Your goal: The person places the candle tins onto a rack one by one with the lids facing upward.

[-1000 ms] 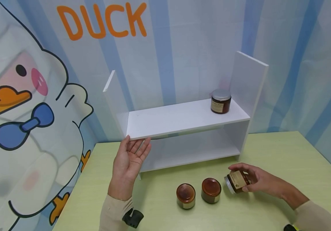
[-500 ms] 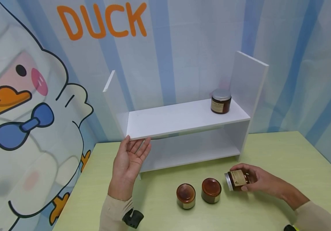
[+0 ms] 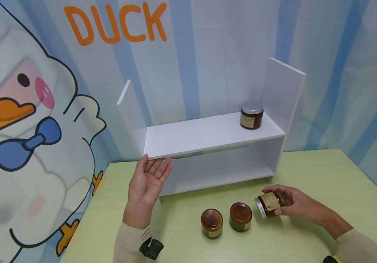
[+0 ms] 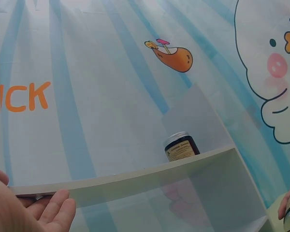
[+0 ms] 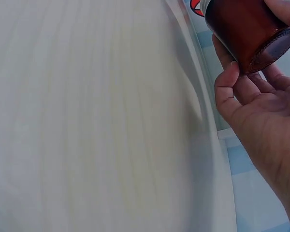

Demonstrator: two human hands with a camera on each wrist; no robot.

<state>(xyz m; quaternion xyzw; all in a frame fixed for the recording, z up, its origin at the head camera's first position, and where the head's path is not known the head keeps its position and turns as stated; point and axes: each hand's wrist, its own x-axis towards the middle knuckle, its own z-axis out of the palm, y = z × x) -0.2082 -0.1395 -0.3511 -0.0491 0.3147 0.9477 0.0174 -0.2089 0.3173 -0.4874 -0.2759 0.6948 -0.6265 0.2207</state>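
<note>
My right hand holds an amber glass jar tilted on its side above the table, its silver lid towards the left. In the right wrist view the jar's brown glass base shows between thumb and fingers. My left hand grips the left front edge of the white shelf unit's upper board, thumb at the edge and fingers beneath. A similar lidded jar stands upright at the right of that board. Two more jars, a left one and a right one, rest upside down on the table.
The white shelf unit has a lower board and tall side panels, including the right panel. It stands at the back of the pale green table. A printed duck curtain hangs behind it.
The jar in my right hand has changed tilt slightly, turning a little back and forth. My left hand, the shelf unit and the other jars have stayed put.
</note>
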